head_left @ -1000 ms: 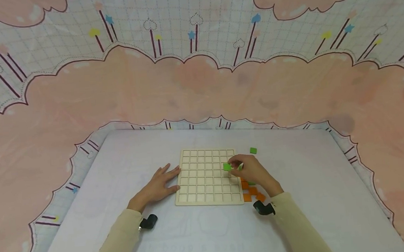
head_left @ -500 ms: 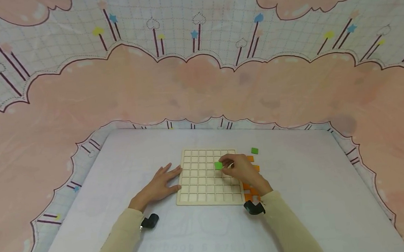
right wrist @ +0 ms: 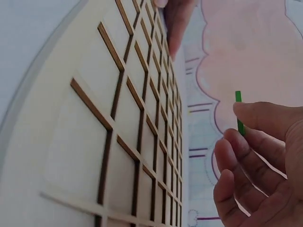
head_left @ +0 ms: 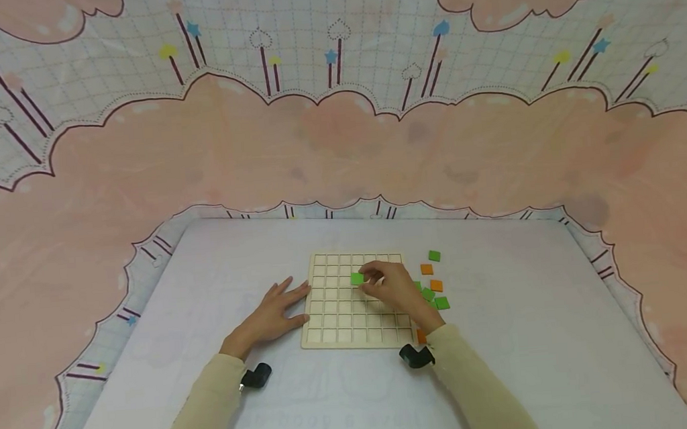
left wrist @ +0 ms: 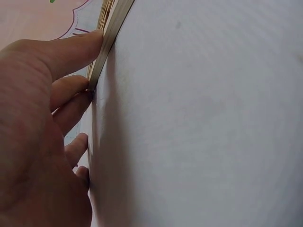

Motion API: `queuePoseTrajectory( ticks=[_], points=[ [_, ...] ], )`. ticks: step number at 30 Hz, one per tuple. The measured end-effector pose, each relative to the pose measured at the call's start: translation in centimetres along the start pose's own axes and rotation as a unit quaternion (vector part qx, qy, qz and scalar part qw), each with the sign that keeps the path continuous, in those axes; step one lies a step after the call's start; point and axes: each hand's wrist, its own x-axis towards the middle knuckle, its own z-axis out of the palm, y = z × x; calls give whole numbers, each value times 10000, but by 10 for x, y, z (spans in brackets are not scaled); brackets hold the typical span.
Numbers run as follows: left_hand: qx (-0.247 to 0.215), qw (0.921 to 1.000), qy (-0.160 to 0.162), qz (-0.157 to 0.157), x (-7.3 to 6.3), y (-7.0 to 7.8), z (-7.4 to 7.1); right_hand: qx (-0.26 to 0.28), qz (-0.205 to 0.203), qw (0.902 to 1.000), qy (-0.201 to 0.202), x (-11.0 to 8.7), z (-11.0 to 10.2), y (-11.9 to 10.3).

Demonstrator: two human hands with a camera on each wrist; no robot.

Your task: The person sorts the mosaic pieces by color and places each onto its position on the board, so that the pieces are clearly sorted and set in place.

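Observation:
A pale wooden grid board (head_left: 341, 336) lies on the white table. My right hand (head_left: 390, 286) pinches a green square tile (head_left: 357, 279) between thumb and fingers, above the upper middle of the board. In the right wrist view the green tile (right wrist: 239, 113) shows edge-on, raised off the grid (right wrist: 109, 127). My left hand (head_left: 275, 314) lies at the board's left edge with fingers spread. The left wrist view shows the thumb and fingertips of the left hand (left wrist: 52, 104) touching the side of the board (left wrist: 111, 33).
Right of the board lie loose green tiles, one far back (head_left: 434, 256) and others (head_left: 442, 303) nearer, along with orange tiles (head_left: 436, 286). Another orange tile (head_left: 422, 336) shows partly beside the right wrist. A cloud-patterned cloth (head_left: 338, 147) stands behind the table.
My right hand has moved left over the board with the green tile, from its right side toward the middle. More loose tiles show at the right. The left hand stays at the board's edge.

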Motion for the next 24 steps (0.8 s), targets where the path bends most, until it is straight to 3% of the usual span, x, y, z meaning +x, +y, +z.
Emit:
queuePoseTrajectory(
  ticks=[24],
  points=[
    [-143,9999,-28,-59,-1,0,-1,-169,190,9996,109,25,44,-14]
  ],
)
